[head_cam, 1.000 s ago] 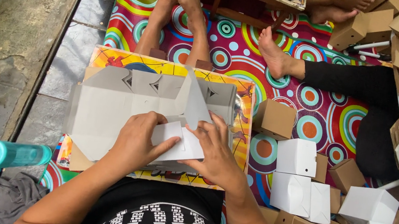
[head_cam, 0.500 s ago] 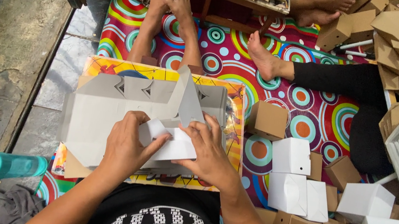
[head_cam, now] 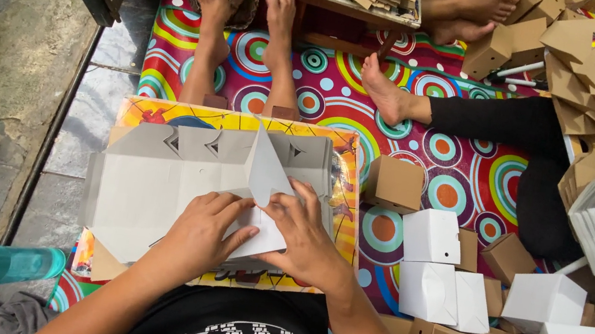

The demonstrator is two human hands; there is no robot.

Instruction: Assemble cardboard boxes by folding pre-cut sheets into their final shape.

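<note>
While your left hand (head_cam: 206, 228) and right hand (head_cam: 306, 239) sit together, pinching the white carton blank (head_cam: 257, 228) on the flat stack (head_cam: 152, 192), watch that upright flap (head_cam: 266, 166): uneven pressure could crease it crooked or shove the stack toward the 2 folded boxes (head_cam: 432, 238).

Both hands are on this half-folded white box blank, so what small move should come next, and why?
Probably press the raised flap down along its crease. It stands up as a pointed panel above the flat grey card sheets, while the left hand and right hand pin the white folded piece beneath it, so the base looks held steady.
</note>
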